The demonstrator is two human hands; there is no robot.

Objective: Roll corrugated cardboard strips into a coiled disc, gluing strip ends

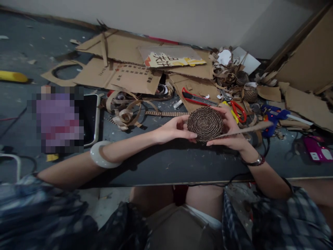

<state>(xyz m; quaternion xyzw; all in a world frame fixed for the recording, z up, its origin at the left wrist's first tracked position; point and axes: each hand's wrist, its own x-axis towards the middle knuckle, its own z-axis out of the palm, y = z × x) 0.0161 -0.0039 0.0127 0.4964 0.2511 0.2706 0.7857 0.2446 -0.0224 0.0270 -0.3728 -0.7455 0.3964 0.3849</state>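
A round coil of corrugated cardboard strip (205,124) sits upright between my two hands above the dark table (166,166). My left hand (173,130) grips its left edge with thumb and fingers closed on it. My right hand (230,133) wraps round its right side and pinches the loose strip end (249,130), which sticks out to the right. A white bangle (102,155) is on my left wrist and a watch (253,161) on my right.
Behind the coil lie a red utility knife (196,99), red scissors (238,110), a blue glue gun (273,116), curled cardboard strips (127,111) and flat cardboard sheets (125,69). A smaller coil (250,94) sits at the back right. A tablet (91,118) lies left, a pink object (316,149) right.
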